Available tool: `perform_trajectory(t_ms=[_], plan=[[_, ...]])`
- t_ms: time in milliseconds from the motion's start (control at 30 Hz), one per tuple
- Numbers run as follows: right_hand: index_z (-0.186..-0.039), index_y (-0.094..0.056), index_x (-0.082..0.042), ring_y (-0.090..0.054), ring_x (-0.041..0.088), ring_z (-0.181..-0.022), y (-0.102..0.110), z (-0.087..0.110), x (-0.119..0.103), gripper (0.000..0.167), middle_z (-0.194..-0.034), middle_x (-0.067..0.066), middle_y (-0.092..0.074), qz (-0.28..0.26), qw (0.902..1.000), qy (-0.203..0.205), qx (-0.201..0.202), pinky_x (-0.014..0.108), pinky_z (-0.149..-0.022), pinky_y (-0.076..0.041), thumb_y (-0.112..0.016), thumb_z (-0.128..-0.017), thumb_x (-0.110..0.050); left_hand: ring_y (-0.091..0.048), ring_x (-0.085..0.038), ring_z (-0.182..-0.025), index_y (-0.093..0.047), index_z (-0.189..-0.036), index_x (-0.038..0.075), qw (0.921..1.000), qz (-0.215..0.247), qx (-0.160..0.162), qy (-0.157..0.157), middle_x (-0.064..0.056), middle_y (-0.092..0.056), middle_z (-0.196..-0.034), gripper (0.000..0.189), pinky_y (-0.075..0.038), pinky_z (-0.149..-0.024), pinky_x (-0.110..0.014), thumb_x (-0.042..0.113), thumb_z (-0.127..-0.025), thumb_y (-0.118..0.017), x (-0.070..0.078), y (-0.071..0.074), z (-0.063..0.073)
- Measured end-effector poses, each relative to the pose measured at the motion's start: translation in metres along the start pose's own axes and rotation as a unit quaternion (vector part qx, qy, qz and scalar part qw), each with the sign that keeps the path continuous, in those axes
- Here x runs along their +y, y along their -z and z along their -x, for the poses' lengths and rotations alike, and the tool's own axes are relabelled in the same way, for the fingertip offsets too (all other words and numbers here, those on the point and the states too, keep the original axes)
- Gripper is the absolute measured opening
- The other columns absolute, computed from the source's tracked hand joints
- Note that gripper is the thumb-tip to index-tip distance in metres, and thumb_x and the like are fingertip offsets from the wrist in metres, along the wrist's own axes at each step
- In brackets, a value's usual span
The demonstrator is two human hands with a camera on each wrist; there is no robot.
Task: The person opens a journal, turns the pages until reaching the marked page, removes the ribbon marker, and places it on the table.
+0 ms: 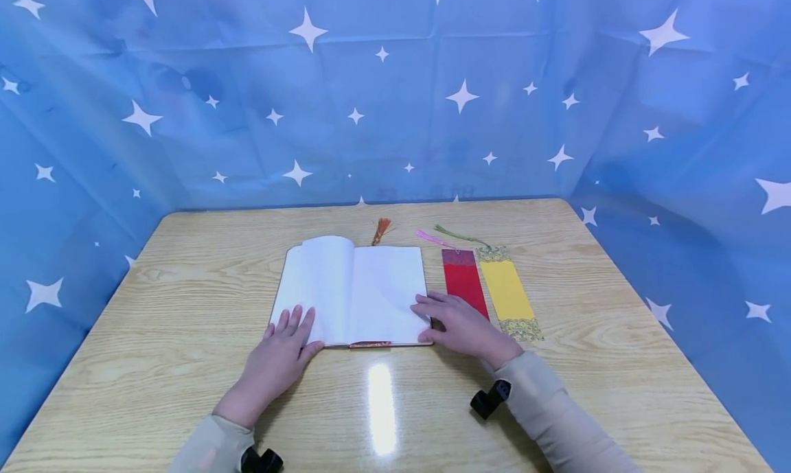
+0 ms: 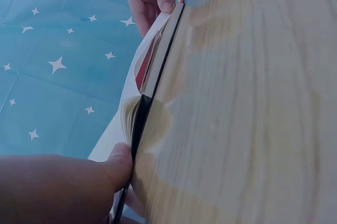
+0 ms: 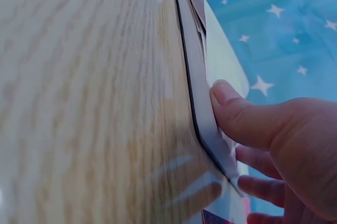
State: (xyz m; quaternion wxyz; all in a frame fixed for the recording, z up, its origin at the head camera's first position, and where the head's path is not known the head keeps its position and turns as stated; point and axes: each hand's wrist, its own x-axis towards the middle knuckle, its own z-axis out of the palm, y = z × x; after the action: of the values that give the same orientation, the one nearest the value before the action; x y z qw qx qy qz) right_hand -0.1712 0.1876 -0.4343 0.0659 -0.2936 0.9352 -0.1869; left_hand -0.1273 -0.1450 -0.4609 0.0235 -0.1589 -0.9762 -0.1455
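An open notebook (image 1: pixel 388 287) with blank white pages lies on the table. My left hand (image 1: pixel 278 356) rests on the lower left corner of its left page, fingers extended. At the right edge of the right page, my right hand (image 1: pixel 463 327) touches the paper with its fingertips, the thumb near the lower corner. Between the pages sits a bookmark; its orange tassel (image 1: pixel 381 230) pokes out at the top and its patterned end (image 1: pixel 371 344) shows at the bottom. In the left wrist view the upper pages bulge over this red bookmark (image 2: pixel 145 71).
Right of the notebook lie a red bookmark (image 1: pixel 465 281) with a pink tassel and a yellow bookmark (image 1: pixel 507 291) with a green tassel. My right hand partly covers the red one's lower end. A blue star-printed curtain (image 1: pixel 395 116) surrounds the wooden table (image 1: pixel 185 287).
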Motion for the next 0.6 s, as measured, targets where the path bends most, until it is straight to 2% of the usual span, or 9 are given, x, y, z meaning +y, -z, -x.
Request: perform_trajectory(t_ms=[233,600], plan=[[-0.134,-0.052,-0.014,-0.036,0.030,-0.130,-0.0012,-0.0005,-0.0003,0.058,-0.138,0.006,-0.047,0.004,0.9998,0.009,0.015,0.049,-0.103,-0.032,-0.070,-0.082,-0.035,-0.031,-0.045,-0.128,-0.039,-0.140,0.001,0.9998,-0.016,-0.008,0.012,-0.027,-0.034,-0.140,0.060,-0.028,-0.099,-0.061,0.040,-0.095,-0.049,0.0012,0.0032,0.0017],[-0.133,-0.053,-0.015,-0.043,0.028,-0.125,-0.0015,-0.0031,-0.0035,0.054,-0.134,0.006,-0.052,-0.001,0.9993,0.001,0.039,0.047,-0.102,-0.035,-0.070,-0.084,-0.029,-0.031,-0.046,-0.127,-0.038,-0.140,0.000,0.9995,-0.021,-0.011,0.019,-0.027,-0.034,-0.140,0.062,-0.030,-0.098,-0.061,0.043,-0.096,-0.047,0.0020,0.0031,0.0050]])
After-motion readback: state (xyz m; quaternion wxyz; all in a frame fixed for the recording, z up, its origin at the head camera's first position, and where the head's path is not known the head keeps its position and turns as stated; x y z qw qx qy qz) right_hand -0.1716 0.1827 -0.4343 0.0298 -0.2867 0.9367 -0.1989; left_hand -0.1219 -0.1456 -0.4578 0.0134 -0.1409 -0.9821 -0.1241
